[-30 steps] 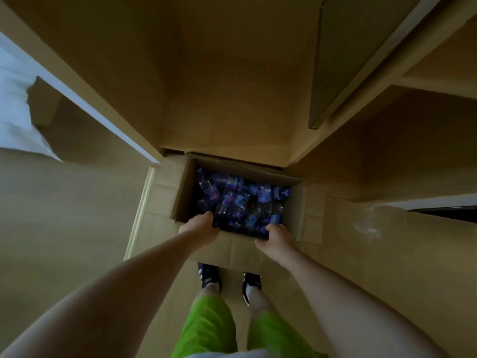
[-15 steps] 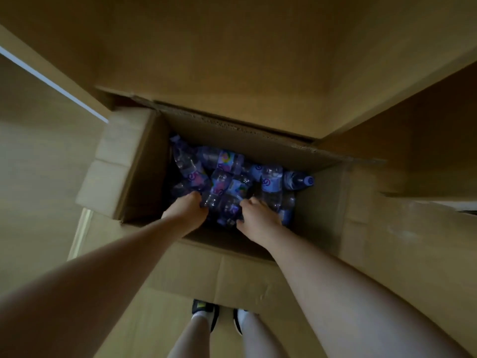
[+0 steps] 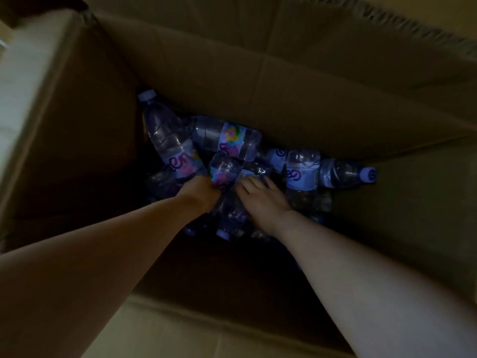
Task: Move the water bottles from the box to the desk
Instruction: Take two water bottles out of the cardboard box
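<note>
Item: cardboard box point(image 3: 284, 81), open at the top, deep, its inside in shadow. We take it as the landmark for all that follows.

Contents: water bottles, clear plastic with pale caps and purple-printed labels, lying jumbled on the box's bottom against its far wall. We count one bottle point(image 3: 167, 135) leaning into the far-left corner, cap up; a second point(image 3: 227, 138) on its side next to it; a third point(image 3: 302, 174) nearer the middle; a fourth point(image 3: 346, 174) lying toward the right wall, cap pointing right. More lie beneath, too dark to count.

Hands: both reach inside the box. Our left hand point(image 3: 201, 192) has its grip curled round a bottle point(image 3: 224, 171) at the heap's centre. Our right hand point(image 3: 260, 197) lies on the same heap just beside it, fingers bent over the bottles; whether its grip is clamped on one we cannot tell.
</note>
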The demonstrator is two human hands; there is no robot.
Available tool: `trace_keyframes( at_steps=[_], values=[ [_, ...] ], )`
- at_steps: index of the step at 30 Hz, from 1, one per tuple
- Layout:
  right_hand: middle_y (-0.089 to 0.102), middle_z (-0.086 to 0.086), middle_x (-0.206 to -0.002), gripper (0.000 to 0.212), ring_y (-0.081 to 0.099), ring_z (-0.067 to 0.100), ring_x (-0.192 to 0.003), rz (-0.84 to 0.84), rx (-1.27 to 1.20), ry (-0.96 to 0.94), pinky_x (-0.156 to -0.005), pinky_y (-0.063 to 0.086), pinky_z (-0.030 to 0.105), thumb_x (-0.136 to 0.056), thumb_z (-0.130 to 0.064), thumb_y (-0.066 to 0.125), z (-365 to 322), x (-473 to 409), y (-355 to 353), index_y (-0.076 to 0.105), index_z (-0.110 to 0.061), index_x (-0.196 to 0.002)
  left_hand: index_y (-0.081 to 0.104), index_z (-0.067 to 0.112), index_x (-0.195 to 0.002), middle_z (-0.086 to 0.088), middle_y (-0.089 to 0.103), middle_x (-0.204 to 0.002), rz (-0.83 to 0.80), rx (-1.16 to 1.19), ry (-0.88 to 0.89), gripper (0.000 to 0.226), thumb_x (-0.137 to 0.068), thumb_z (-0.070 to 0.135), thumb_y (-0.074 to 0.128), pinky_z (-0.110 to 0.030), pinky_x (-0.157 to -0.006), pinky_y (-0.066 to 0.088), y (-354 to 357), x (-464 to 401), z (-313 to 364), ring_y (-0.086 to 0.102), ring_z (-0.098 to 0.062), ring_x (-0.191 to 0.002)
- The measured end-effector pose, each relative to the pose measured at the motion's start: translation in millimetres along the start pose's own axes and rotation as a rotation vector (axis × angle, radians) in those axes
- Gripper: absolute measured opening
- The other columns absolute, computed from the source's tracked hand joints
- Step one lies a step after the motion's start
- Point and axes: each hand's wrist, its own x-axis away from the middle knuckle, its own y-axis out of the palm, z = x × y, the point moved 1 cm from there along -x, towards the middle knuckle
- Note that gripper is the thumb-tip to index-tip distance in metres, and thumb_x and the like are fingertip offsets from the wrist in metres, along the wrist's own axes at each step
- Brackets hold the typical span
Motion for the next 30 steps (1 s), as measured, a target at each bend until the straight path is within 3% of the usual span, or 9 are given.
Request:
trace_keyframes(
  at_steps=[4,8,14,17,19,21,23,27,30],
  values=[
    [0.004,0.01,-0.16,0.077,0.0,0.026,-0.149,-0.033,0.264,-0.05,-0.113,0.0,0.065,-0.093,-0.017,0.055,3.2,-12.7,16.4,0.009,-0.021,-0.154,0.065,-0.002,-0.09,-0.023,0.067,-0.099,0.083,0.001,0.015,0.022,-0.094,0.008,0.046,-0.034,-0.076,0.045,2.4,-10.3,-8.3,0.063,-0.034,-0.095],
    [0.008,0.011,-0.159,0.067,0.003,0.028,-0.148,0.017,0.287,-0.083,-0.105,0.003,0.076,-0.095,-0.021,0.051,2.5,-16.3,27.1,0.017,-0.027,-0.153,0.065,0.01,-0.081,-0.017,0.067,-0.096,0.175,0.032,0.015,0.021,-0.092,0.012,0.046,-0.026,-0.073,0.04,3.9,-15.8,-14.7,0.062,-0.031,-0.09],
    [0.014,0.011,-0.159,0.072,0.006,0.024,-0.149,0.012,0.199,-0.214,-0.108,0.007,0.071,-0.088,-0.026,0.062,14.0,-12.6,16.4,0.024,-0.018,-0.149,0.07,0.002,-0.092,-0.017,0.068,-0.097,0.208,0.078,0.042,0.023,-0.091,0.005,0.048,-0.021,-0.071,0.037,0.8,-13.4,-17.4,0.062,-0.025,-0.087],
    [0.033,0.009,-0.151,0.074,0.025,0.024,-0.143,0.081,-0.029,-0.124,-0.113,0.017,0.057,-0.081,-0.041,0.069,15.3,-4.1,-1.2,0.034,-0.014,-0.14,0.07,-0.002,-0.094,-0.022,0.069,-0.098,0.209,0.167,0.043,0.022,-0.092,0.001,0.048,-0.025,-0.075,0.043,-6.6,-7.1,-20.8,0.065,-0.032,-0.092],
    [0.05,0.008,-0.133,0.064,0.048,0.028,-0.125,0.181,-0.308,0.045,-0.1,0.037,0.045,-0.076,-0.048,0.072,13.8,3.1,-12.3,0.043,-0.015,-0.123,0.068,-0.003,-0.09,-0.028,0.066,-0.097,0.174,0.281,0.009,0.021,-0.092,-0.002,0.048,-0.034,-0.079,0.049,-10.9,0.0,-24.0,0.064,-0.039,-0.088],
    [0.062,0.006,-0.117,0.057,0.061,0.027,-0.106,0.218,-0.691,0.264,-0.085,0.05,0.039,-0.074,-0.051,0.075,13.1,10.5,-23.0,0.047,-0.016,-0.109,0.065,0.007,-0.085,-0.024,0.064,-0.094,0.087,0.447,-0.038,0.021,-0.092,-0.004,0.048,-0.028,-0.071,0.051,-14.1,13.7,-23.3,0.06,-0.031,-0.076],
    [0.067,0.0,-0.11,0.047,0.064,0.021,-0.102,0.208,-1.086,0.408,-0.087,0.052,0.038,-0.077,-0.047,0.076,12.1,18.9,-29.7,0.056,-0.018,-0.108,0.061,0.015,-0.1,-0.01,0.064,-0.095,-0.044,0.557,-0.039,0.023,-0.091,-0.004,0.053,-0.021,-0.064,0.047,-16.6,29.5,-16.1,0.057,-0.016,-0.077],
    [0.068,-0.014,-0.092,0.014,0.063,0.005,-0.087,0.137,-1.446,0.46,-0.066,0.049,0.015,-0.085,-0.048,0.067,5.7,37.9,-47.2,0.063,-0.035,-0.084,0.057,0.03,-0.116,0.005,0.065,-0.116,-0.302,0.654,0.04,0.045,-0.081,0.002,0.068,-0.031,-0.093,0.044,-24.9,56.4,6.7,0.059,-0.011,-0.106],
    [0.07,-0.013,-0.101,0.022,0.066,0.007,-0.091,-0.001,-1.621,0.507,-0.074,0.057,0.028,-0.084,-0.057,0.063,-0.3,50.1,-56.1,0.066,-0.037,-0.094,0.046,0.028,-0.131,0.003,0.066,-0.119,-0.436,0.678,0.092,0.067,-0.075,0.002,0.073,-0.038,-0.099,0.047,-26.1,67.9,16.7,0.062,-0.015,-0.111]
  ],
)
